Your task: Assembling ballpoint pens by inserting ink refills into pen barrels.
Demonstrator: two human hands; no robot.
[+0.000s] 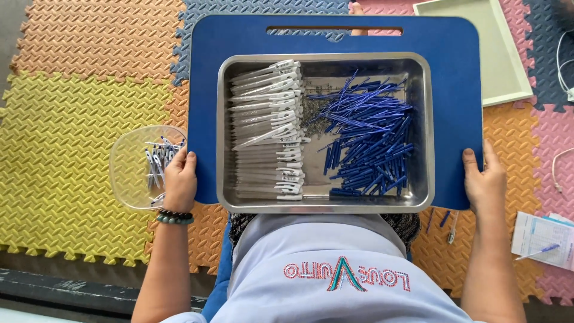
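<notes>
Shiny metal tray point(427, 119), matt blue board point(454, 72), perhaps plastic, rough foam mats point(78, 119)

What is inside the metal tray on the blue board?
The metal tray holds stacked white pen barrels on its left side and loose blue refills on its right. Its floor beneath both piles is mostly covered.

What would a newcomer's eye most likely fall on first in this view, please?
Probably the metal tray at the centre, with white pen barrels stacked on its left and loose blue parts heaped on its right. It sits on a blue board, which the left hand and right hand grip at its sides.
</notes>
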